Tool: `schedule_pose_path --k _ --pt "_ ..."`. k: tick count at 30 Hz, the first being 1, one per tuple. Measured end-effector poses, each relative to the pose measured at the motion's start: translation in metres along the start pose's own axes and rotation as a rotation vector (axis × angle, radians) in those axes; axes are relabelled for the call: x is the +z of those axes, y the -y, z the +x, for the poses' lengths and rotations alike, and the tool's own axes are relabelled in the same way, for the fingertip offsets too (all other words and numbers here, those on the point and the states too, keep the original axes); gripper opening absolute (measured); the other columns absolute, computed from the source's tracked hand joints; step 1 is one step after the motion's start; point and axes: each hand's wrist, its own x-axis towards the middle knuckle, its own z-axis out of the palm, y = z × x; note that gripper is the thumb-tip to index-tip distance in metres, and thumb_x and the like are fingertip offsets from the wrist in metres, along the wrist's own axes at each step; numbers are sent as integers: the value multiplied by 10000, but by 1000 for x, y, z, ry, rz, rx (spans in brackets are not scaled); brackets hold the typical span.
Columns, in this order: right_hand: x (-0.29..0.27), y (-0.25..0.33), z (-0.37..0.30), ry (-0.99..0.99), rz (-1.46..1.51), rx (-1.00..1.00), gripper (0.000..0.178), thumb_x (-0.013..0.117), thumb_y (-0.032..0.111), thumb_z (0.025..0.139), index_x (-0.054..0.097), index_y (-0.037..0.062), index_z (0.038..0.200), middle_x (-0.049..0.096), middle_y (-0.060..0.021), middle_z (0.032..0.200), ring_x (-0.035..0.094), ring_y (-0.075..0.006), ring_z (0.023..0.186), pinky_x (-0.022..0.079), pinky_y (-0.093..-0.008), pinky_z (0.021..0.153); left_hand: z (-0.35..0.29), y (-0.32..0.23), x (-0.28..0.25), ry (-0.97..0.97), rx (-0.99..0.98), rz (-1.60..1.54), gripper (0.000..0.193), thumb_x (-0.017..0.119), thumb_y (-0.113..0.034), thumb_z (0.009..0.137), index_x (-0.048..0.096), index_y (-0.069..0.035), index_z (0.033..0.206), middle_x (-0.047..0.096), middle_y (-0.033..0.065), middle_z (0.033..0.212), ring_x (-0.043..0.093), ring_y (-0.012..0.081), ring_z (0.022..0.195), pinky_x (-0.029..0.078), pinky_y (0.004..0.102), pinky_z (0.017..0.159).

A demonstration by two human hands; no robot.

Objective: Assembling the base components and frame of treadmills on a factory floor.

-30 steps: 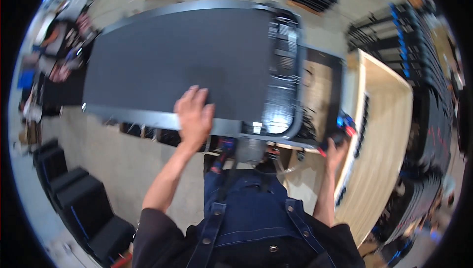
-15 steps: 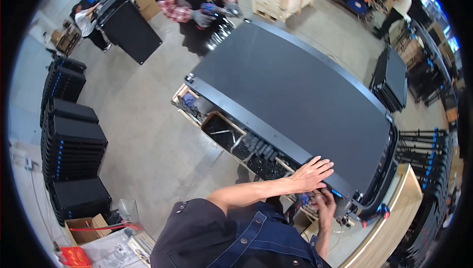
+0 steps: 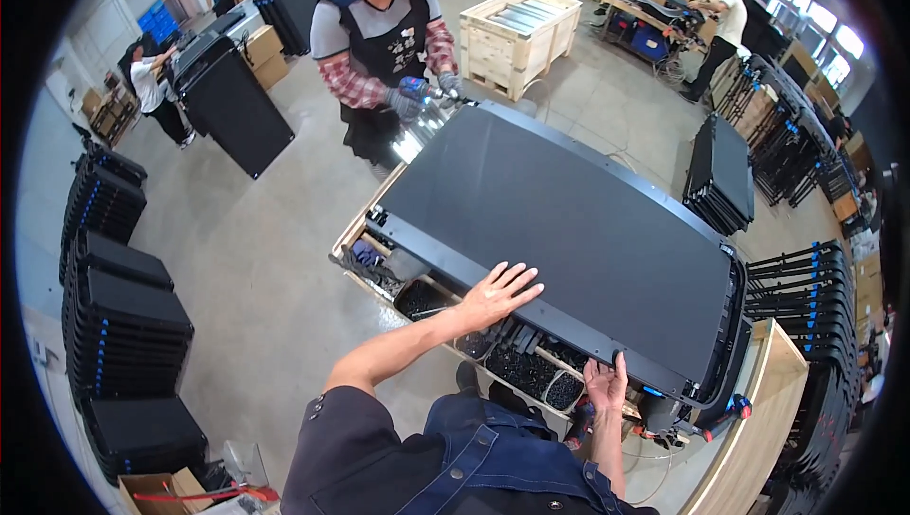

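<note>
A long black treadmill deck (image 3: pixel 569 221) with grey side rails lies slantwise across a wooden workbench in front of me. My left hand (image 3: pixel 498 297) rests flat on the near side rail and belt edge, fingers spread. Farther right along that rail, my right hand (image 3: pixel 607 387) grips the deck's edge, palm turned up. Some of its fingers are hidden beneath the rail. Under the near rail, bins of small black parts (image 3: pixel 531 368) show on the bench. A red and black power tool (image 3: pixel 580 425) sits beside my right wrist, partly covered.
At the deck's far end, a gloved co-worker (image 3: pixel 389 51) holds a blue power drill (image 3: pixel 414 89). A wooden crate (image 3: pixel 519 41) stands behind. Stacked black decks (image 3: pixel 133 307) line the left; black frames (image 3: pixel 806 297) are stacked at right, past a wooden panel (image 3: pixel 749 420).
My left hand has moved leftward along the near rail. My right hand has come up from below the deck to its edge. The view has tilted up, showing more of the room.
</note>
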Motion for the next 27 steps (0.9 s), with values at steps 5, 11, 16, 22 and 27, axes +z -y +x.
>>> schedule_pose_path --k 5,11,16,22,27 --pt "-3 3 2 -20 -3 -4 444 830 370 867 641 187 1225 601 -36 1316 551 -266 1247 518 -442 978 7 -4 -2 -3 8 36 704 633 -63 844 468 -146 1524 474 178 1535 480 365 1391 377 556 1150" --pt "4 1 -1 -51 -23 28 418 772 383 920 651 119 1220 680 -32 1198 643 -247 1086 563 -387 870 -8 -1 6 -54 -1 61 634 588 -121 891 475 -165 1514 478 152 1542 502 341 1385 378 528 1164" --pt "5 2 -11 -60 6 7 334 804 358 888 711 144 1127 732 -24 1094 669 -227 1019 580 -387 827 -7 -5 11 -30 8 75 650 571 -129 919 426 -172 1551 450 156 1570 463 334 1427 365 529 1180" --pt "13 4 -17 -81 -34 31 337 809 356 883 714 151 1132 746 -19 1069 688 -239 959 575 -394 804 -8 -3 6 -71 16 54 666 607 -131 888 457 -163 1536 461 149 1564 478 328 1414 379 519 1171" --pt "10 5 -3 -117 -19 47 296 780 350 906 707 128 1088 737 -53 1044 699 -246 942 581 -414 833 -5 0 -2 -32 -40 37 669 621 -121 852 498 -184 1507 500 133 1537 499 314 1401 380 511 1166"
